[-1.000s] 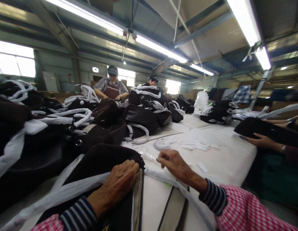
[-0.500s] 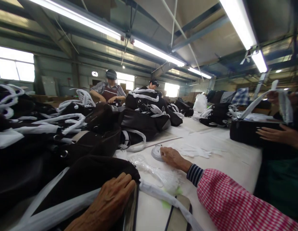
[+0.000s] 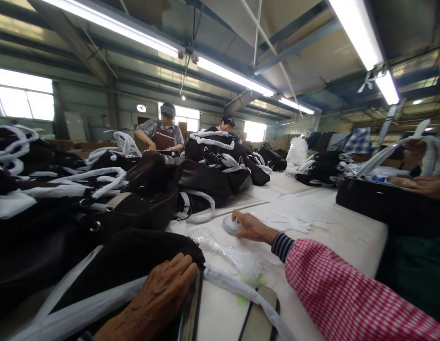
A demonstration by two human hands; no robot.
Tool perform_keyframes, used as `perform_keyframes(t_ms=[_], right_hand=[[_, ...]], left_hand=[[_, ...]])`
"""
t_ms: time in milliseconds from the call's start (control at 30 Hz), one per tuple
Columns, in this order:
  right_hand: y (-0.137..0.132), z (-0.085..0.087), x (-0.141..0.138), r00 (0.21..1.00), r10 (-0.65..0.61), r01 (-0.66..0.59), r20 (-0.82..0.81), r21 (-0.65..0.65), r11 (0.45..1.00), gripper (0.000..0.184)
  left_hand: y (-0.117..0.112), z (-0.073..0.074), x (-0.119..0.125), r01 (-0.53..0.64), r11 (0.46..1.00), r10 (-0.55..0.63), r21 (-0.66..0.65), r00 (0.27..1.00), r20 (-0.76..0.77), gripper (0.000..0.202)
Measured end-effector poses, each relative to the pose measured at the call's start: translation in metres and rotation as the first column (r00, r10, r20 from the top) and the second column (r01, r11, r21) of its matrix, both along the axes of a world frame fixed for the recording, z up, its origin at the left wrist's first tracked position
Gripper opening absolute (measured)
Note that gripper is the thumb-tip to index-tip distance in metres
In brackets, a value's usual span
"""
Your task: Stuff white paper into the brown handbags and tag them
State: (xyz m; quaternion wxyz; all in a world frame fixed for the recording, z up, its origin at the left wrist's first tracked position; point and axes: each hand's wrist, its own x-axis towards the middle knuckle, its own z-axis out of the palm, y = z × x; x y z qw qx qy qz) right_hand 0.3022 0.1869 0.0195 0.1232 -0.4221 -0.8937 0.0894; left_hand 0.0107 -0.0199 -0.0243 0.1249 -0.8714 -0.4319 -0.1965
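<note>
My left hand [image 3: 159, 296] lies flat, fingers together, on top of a dark brown bag [image 3: 124, 265] at the near edge of the table; a white wrapped strap [image 3: 241, 291] runs off the bag to the right. My right hand [image 3: 249, 226] is stretched out far across the table, and its fingers curl over a white roll of tape [image 3: 230, 224]. A crumpled clear plastic bag [image 3: 223, 251] lies between my two hands.
Piles of dark bags [image 3: 81, 194] with white-wrapped handles fill the left side and the back of the white table [image 3: 340, 237]. White paper scraps [image 3: 294, 220] lie mid-table. Another person's hands [image 3: 420, 182] hold a black bag [image 3: 379, 201] at right. Two people [image 3: 163, 132] work at the far end.
My right hand has moved from the near strap forward to the tape roll and closed over it. My left hand stays on the bag. The person at right has lifted a bag handle.
</note>
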Motion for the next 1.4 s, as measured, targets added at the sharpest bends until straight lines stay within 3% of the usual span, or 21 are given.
perform_keyframes(t_ms=[133,267,400,500,600,733,800,900,1067,1267,1400], right_hand=[[-0.024,0.036,0.007,0.998,0.016,-0.014,-0.068,0.037,0.999,0.044],[-0.089,0.068,0.025,0.974,0.206,-0.204,-0.093,0.031,0.979,0.045],[-0.155,0.068,0.044,0.924,0.382,-0.382,-0.018,-0.114,0.917,0.048],[-0.178,0.056,0.052,0.894,0.448,-0.442,-0.021,-0.214,0.871,0.052],[-0.183,0.053,0.055,0.902,0.427,-0.428,-0.057,-0.238,0.872,0.046],[-0.184,0.069,0.048,0.97,0.241,-0.244,-0.04,-0.225,0.943,0.017],[-0.183,0.075,0.039,0.978,0.208,-0.201,0.014,-0.202,0.959,0.022],[-0.177,0.074,0.02,0.956,0.241,-0.225,0.167,-0.108,0.968,0.032],[-0.163,0.056,-0.013,0.861,0.188,-0.261,0.473,0.092,0.961,0.025],[-0.158,0.05,-0.041,0.751,0.219,-0.377,0.623,0.132,0.917,0.012],[-0.145,0.048,-0.054,0.742,0.202,-0.384,0.639,0.157,0.91,0.013]], left_hand=[[0.017,-0.013,0.006,-0.054,0.996,0.053,-0.069,0.998,-0.017,0.032],[0.024,-0.01,0.012,-0.062,0.985,0.054,-0.16,0.997,-0.049,0.019],[0.021,-0.002,0.013,-0.065,0.982,0.055,-0.178,0.997,-0.059,0.016],[0.021,-0.002,0.012,-0.042,0.987,0.034,-0.158,0.998,-0.057,0.016],[0.024,-0.006,0.01,-0.02,0.99,0.013,-0.137,0.998,-0.055,0.017],[0.022,-0.005,0.01,-0.009,0.991,0.002,-0.136,0.999,-0.052,0.015],[0.018,0.0,0.014,-0.004,0.99,-0.006,-0.138,0.997,-0.072,0.016],[0.012,0.012,0.02,0.026,0.991,-0.041,-0.134,0.993,-0.108,0.019],[0.01,0.02,0.024,0.085,0.99,-0.1,-0.114,0.986,-0.132,0.014],[0.013,0.021,0.022,0.1,0.979,-0.115,-0.18,0.991,-0.074,0.015],[0.014,0.021,0.021,0.128,0.977,-0.139,-0.172,0.989,-0.053,0.013]])
